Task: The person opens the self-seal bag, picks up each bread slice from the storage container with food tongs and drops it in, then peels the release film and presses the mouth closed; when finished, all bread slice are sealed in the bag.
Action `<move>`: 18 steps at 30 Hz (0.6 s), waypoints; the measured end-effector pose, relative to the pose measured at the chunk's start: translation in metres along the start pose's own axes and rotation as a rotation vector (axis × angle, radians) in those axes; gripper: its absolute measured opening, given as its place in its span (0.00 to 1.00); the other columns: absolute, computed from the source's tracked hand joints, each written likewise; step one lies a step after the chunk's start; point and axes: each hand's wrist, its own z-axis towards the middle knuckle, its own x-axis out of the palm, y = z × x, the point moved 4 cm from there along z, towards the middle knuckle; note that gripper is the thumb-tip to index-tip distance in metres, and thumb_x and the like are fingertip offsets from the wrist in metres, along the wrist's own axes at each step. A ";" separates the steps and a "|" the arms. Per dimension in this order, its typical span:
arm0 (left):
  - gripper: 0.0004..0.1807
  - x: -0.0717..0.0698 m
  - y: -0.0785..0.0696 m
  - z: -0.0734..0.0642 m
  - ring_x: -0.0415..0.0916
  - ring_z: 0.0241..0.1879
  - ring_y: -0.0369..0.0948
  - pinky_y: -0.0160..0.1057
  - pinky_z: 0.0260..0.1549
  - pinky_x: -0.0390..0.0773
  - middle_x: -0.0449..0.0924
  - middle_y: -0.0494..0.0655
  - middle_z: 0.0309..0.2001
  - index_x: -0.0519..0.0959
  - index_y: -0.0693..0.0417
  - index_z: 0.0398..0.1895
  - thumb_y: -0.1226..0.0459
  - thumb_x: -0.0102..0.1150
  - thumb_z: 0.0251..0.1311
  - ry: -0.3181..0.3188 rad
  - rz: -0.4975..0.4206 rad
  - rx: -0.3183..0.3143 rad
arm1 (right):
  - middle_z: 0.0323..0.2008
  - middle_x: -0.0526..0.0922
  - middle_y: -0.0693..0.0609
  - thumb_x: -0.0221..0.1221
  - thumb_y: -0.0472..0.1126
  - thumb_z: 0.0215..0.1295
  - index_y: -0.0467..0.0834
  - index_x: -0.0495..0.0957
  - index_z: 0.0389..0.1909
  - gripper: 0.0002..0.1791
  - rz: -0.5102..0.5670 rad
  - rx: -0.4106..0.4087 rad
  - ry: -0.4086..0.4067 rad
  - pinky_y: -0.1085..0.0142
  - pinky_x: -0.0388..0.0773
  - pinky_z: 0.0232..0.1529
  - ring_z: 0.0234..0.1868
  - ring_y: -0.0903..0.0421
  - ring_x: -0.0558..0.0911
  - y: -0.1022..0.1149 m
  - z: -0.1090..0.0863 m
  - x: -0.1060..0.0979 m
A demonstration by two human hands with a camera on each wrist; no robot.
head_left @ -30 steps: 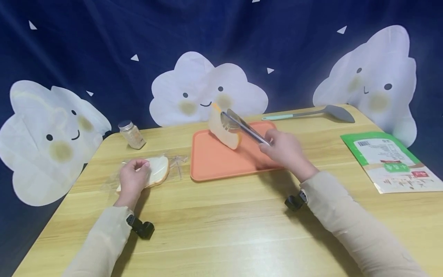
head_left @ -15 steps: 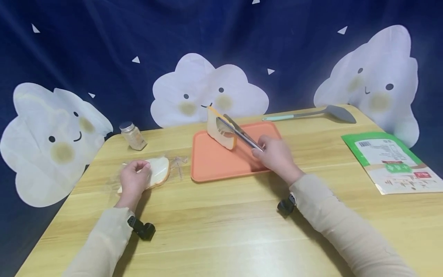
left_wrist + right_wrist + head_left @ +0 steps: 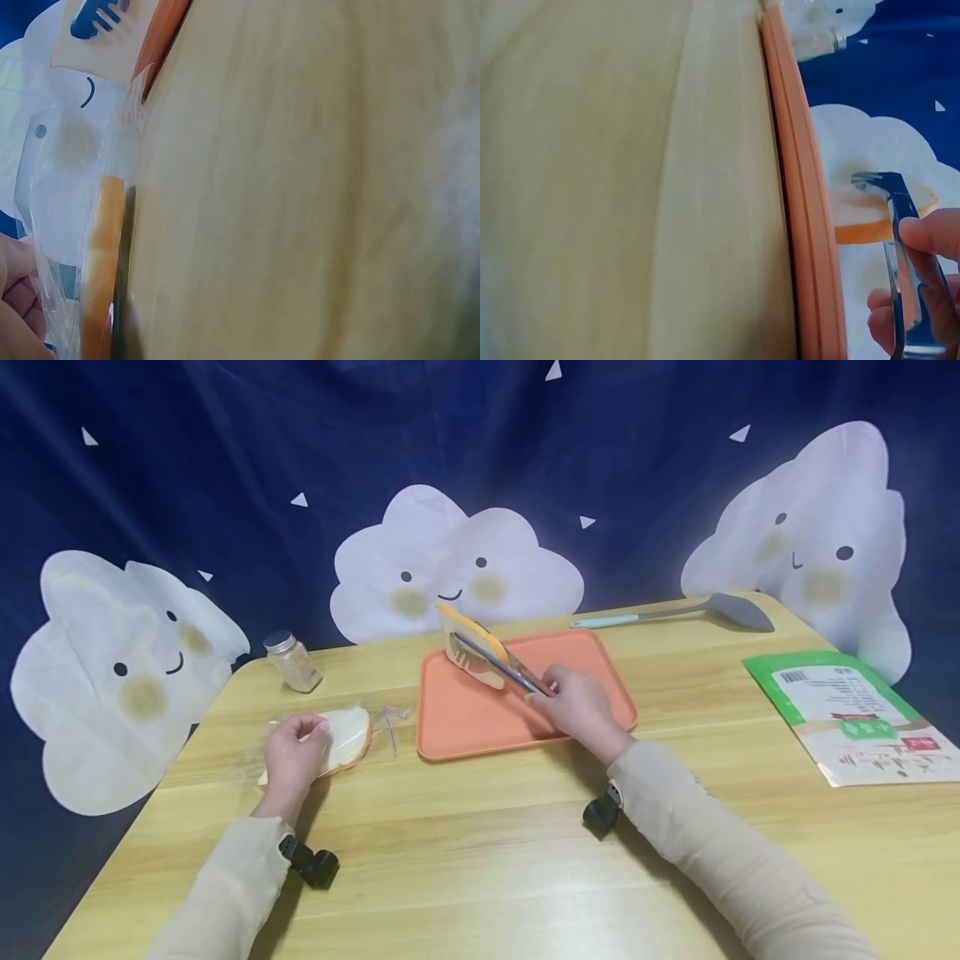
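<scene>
My right hand (image 3: 581, 706) holds metal tongs (image 3: 517, 677), its thumb and fingers on the two arms. Between the tongs' tips a bread slice (image 3: 477, 632) with a yellow crust is clamped, tilted on edge over the left-back part of the orange tray (image 3: 465, 731). Whether it touches the tray I cannot tell. To the tray's left, my left hand (image 3: 292, 756) pinches a clear plastic bag (image 3: 56, 195). More bread (image 3: 348, 735) lies in that bag on the table, partly hidden by the hand; its brown crust shows in the left wrist view.
A spice jar (image 3: 293, 662) with a metal lid stands behind the bagged bread. At the back right lies a grey spatula (image 3: 738, 612) with a mint handle. A green and white food pouch (image 3: 847, 718) lies flat on the right. Behind the wooden table (image 3: 465, 852) hangs a dark blue curtain.
My right hand has moved left and slightly nearer, bringing the tongs along. The clamped bread has come down toward the tray and turned to show its crust. My left hand stays at the bag.
</scene>
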 end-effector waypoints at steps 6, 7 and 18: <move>0.11 0.000 0.002 0.000 0.68 0.55 0.53 0.50 0.58 0.64 0.75 0.63 0.49 0.75 0.66 0.43 0.66 0.50 0.63 -0.017 0.001 0.000 | 0.26 0.80 0.50 0.61 0.52 0.55 0.46 0.74 0.29 0.14 0.004 -0.005 0.007 0.63 0.67 0.28 0.28 0.51 0.75 0.004 0.005 0.009; 0.11 -0.001 0.002 -0.001 0.68 0.55 0.53 0.50 0.58 0.64 0.76 0.63 0.49 0.75 0.66 0.43 0.66 0.50 0.63 -0.019 0.002 0.003 | 0.27 0.80 0.51 0.62 0.52 0.55 0.46 0.74 0.28 0.14 0.005 -0.008 0.005 0.63 0.68 0.28 0.28 0.51 0.75 0.005 0.006 0.011; 0.10 -0.002 0.001 0.000 0.68 0.55 0.54 0.51 0.58 0.63 0.76 0.64 0.47 0.76 0.66 0.42 0.67 0.50 0.63 -0.032 0.003 0.035 | 0.19 0.78 0.52 0.62 0.48 0.57 0.44 0.75 0.33 0.11 0.163 0.000 0.067 0.67 0.67 0.17 0.15 0.58 0.72 0.010 0.012 0.022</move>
